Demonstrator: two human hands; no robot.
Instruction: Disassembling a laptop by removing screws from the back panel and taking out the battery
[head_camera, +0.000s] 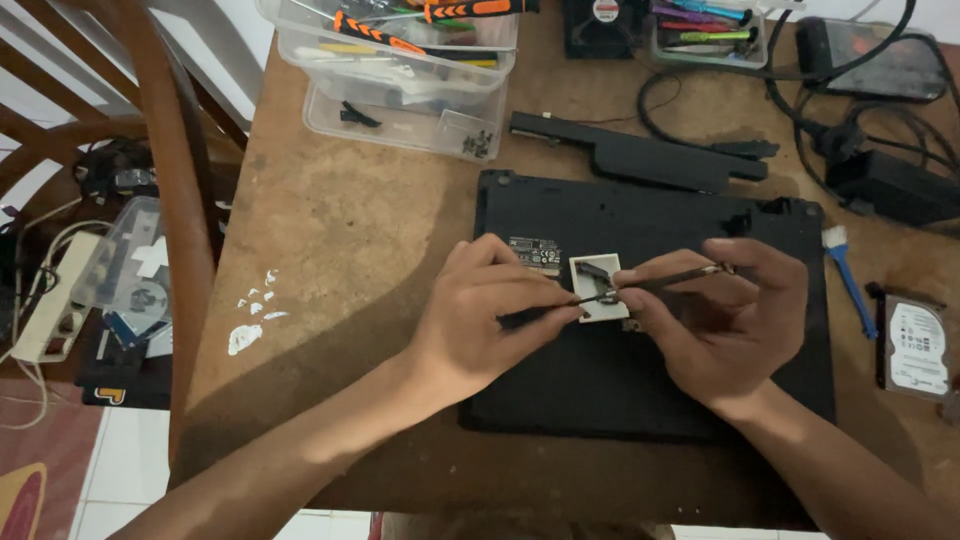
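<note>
Both arms reach in from the near edge, and the two hands meet over a black laptop (640, 380) that lies upside down on the brown worktop (340, 250). On the laptop's back there is a small open window with a pale rim (598, 288). Left hand (480, 320) has its fingers (545, 312) pinched shut on the near end of a thin metal tool, most likely tweezers (655, 284). Right hand (735, 320) has its fingers (700, 272) closed on the far end of the same tool. The tool's tip sits right at the little window, on a small dark part inside. I think the tool is light, stiff and a bit slippery, so it is best held near the middle with the fingertips. The small part looks tiny and easy to break or lose, so it wants a soft touch. To the right of the laptop lie a blue brush (848, 280) and a flat silver hard drive (915, 348). Just past the laptop rests a long black battery (640, 155). Farther back stand clear plastic boxes (400, 70) with orange-handled screwdrivers (375, 32), a small tray of coloured tools (705, 30), and a black charger with tangled cables (880, 180).
</note>
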